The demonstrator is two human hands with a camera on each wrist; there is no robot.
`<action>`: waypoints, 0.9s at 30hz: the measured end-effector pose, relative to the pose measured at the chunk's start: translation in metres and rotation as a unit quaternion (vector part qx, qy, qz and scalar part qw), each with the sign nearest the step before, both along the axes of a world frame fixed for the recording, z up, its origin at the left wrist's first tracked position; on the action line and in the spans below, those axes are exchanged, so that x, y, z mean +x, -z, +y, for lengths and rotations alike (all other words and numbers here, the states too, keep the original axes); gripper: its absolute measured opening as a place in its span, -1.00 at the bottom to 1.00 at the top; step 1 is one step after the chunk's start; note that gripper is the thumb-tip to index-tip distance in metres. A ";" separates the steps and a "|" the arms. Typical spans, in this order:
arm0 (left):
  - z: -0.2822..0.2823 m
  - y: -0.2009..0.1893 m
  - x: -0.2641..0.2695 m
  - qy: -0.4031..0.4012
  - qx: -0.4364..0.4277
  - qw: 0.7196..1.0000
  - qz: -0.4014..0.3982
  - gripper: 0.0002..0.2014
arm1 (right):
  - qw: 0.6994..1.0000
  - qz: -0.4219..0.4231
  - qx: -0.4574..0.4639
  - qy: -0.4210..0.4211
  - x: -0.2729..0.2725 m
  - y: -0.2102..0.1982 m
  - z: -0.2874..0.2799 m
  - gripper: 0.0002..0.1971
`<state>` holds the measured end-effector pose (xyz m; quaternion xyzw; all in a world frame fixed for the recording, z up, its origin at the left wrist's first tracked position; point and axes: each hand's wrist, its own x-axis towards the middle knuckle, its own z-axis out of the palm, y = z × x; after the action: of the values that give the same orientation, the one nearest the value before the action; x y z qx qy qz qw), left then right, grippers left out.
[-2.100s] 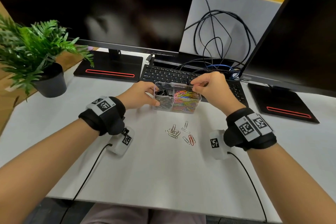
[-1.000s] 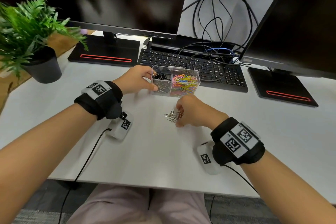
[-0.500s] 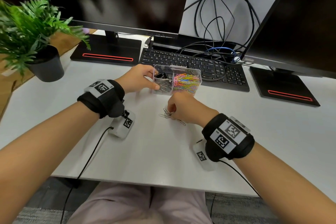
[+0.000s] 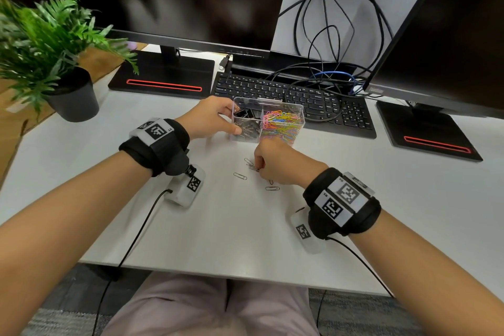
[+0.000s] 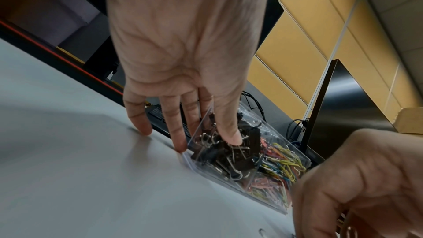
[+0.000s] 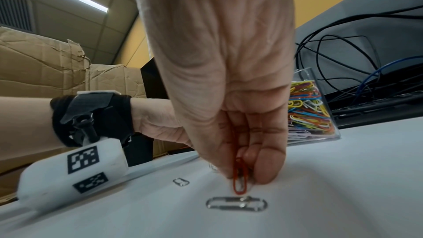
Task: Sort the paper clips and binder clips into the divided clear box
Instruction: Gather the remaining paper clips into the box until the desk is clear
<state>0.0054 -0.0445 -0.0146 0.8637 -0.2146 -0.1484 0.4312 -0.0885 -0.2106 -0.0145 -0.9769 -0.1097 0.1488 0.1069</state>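
Note:
The divided clear box (image 4: 297, 113) stands in front of the keyboard. Its left compartments hold black binder clips (image 5: 231, 153) and silver clips, and its right one holds coloured paper clips (image 4: 282, 124). My left hand (image 4: 233, 121) holds the box's left end, with the thumb on the near wall and the fingers round the corner (image 5: 181, 144). My right hand (image 4: 261, 168) is down on the table just in front of the box and pinches a red paper clip (image 6: 239, 185). Loose silver paper clips (image 4: 240, 176) (image 6: 237, 204) lie around it.
A black keyboard (image 4: 289, 95) with cables (image 4: 324, 43) lies behind the box. Two monitor stands (image 4: 163, 76) (image 4: 428, 131) flank the keyboard. A potted plant (image 4: 68, 90) stands at the far left. The table's front edge (image 4: 231, 274) is close to my lap.
My right hand came down from above the box to the loose clips and now pinches a red one. The silver clips have spread apart. My left hand has stayed on the box.

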 end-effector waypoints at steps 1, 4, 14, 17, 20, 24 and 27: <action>0.000 0.000 0.000 0.000 -0.002 1.000 0.000 -0.70 | 1.000 -0.003 -0.003 -0.004 0.000 0.000 0.000 -0.88; 0.000 -0.001 -0.001 0.001 -0.005 1.000 0.000 -0.69 | 1.000 -0.017 -0.002 -0.009 -0.001 -0.001 -0.003 -0.85; 0.002 0.002 0.001 0.003 -0.013 1.000 0.005 -0.70 | 0.984 -0.028 0.160 0.072 0.000 -0.016 -0.038 -0.89; 0.002 0.002 0.002 0.006 -0.017 1.000 0.006 -0.70 | 0.969 -0.069 0.208 0.109 0.008 -0.031 -0.051 -0.87; 0.002 0.002 0.002 0.008 -0.017 1.000 0.005 -0.70 | 0.948 -0.129 0.245 0.158 0.021 -0.045 -0.061 -0.81; 0.001 0.001 0.001 0.005 -0.014 1.000 0.002 -0.73 | 0.920 -0.195 0.266 0.212 0.038 -0.051 -0.063 -0.78; 0.001 0.002 0.001 0.003 -0.012 1.000 0.007 -0.75 | 0.910 -0.230 0.260 0.225 0.045 -0.047 -0.060 -0.86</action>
<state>0.0067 -0.0435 -0.0166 0.8567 -0.2160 -0.1531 0.4426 -0.0435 -0.2710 0.0321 -0.9206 0.0563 -0.1417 0.3596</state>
